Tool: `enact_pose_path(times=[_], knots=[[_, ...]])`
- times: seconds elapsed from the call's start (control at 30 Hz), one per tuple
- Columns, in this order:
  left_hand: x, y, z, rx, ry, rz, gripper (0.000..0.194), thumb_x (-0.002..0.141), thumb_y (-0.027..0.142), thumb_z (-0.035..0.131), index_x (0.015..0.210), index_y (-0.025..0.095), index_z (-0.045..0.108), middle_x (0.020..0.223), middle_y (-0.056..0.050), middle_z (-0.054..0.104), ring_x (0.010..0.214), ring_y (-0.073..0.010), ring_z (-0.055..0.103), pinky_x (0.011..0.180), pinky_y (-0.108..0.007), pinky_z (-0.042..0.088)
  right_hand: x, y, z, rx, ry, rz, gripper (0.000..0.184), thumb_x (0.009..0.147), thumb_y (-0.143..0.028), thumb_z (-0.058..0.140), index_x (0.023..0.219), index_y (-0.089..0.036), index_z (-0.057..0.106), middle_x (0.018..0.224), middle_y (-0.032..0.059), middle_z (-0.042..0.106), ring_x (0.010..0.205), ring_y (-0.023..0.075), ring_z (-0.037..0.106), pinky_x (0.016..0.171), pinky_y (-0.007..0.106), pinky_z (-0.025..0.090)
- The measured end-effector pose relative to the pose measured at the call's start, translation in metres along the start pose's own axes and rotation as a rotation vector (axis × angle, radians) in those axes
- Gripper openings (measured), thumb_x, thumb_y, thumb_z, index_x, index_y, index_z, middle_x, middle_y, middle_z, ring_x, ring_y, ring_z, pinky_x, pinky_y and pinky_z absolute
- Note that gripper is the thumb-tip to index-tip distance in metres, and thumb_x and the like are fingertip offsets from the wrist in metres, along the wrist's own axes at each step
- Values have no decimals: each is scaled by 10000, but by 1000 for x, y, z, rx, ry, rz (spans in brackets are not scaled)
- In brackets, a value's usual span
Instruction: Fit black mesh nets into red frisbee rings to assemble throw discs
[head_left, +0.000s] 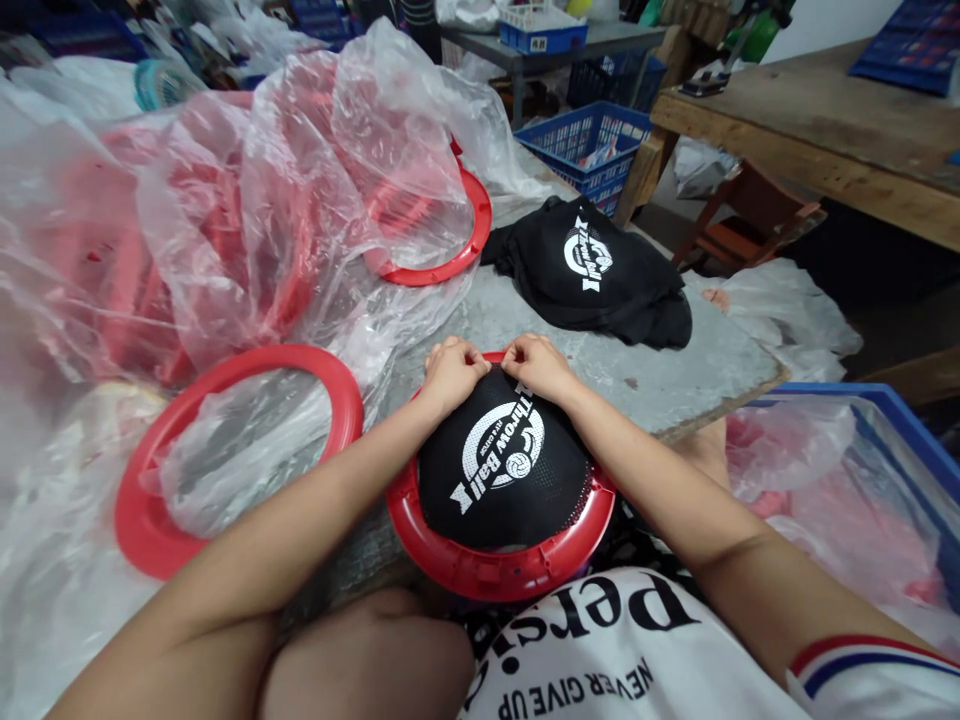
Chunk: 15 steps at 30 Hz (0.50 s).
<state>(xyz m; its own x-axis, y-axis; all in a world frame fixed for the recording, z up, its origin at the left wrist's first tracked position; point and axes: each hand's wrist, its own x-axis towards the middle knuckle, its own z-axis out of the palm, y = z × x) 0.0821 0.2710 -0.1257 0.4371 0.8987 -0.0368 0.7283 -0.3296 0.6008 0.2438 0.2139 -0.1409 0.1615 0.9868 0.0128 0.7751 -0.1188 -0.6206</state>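
Both hands were up at the far rim! The left hand (pixel 454 372) and right hand (pixel 538 366) pinched the black fabric's (pixel 510 460) edge over the red ring (pixel 487 575), at the tabletop's (pixel 637 385) near edge; fingertips hid the pinched edge, forearms covered the ring's sides, and clear plastic (pixel 300 200) blurred the red parts beneath.

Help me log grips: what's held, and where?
The left hand and right hand pinch the black fabric by its far edge, at the red ring.
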Motion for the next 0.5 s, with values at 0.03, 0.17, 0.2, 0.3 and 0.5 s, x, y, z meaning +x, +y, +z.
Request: enact_pose_path(times=[0.03,0.17,0.2,0.3,0.5], knots=[[0,0,0,5,5,1,101,806,225,644,710,207,620,1003,-53,664,1063,-253,562,1042,-444,402,0,-1,0,-5,-1,9,150,870,-189,593,721,-211,598,959,53,696,977,224,616,946,370,445],[-1,1,1,23,16,-8,98,814,242,647,726,209,621,1015,-61,667,1068,-265,558,998,-434,419,-1,-4,-1,-39,-4,30,169,902,-196,556,739,-204,600,972,67,694,960,219,617,947,367,438],[0,1,1,29,15,-15,99,818,246,647,730,208,621,1025,-63,668,1075,-266,557,998,-433,416,-1,-5,-1,-48,-3,29,171,905,-195,551,743,-202,602,970,69,694,958,217,616,946,363,436],[1,3,3,54,12,-48,89,823,244,640,743,208,625,1060,-67,668,1112,-275,548,1015,-437,398,-1,-5,-1,-75,-3,33,175,911,-195,541,750,-197,609,959,69,693,953,213,613,932,349,434],[4,5,4,66,-4,-84,69,813,228,628,747,207,623,1079,-67,658,1132,-277,537,1024,-437,372,-1,-6,0,-99,-5,53,165,905,-208,536,781,-193,644,991,72,702,996,238,604,874,331,438]])
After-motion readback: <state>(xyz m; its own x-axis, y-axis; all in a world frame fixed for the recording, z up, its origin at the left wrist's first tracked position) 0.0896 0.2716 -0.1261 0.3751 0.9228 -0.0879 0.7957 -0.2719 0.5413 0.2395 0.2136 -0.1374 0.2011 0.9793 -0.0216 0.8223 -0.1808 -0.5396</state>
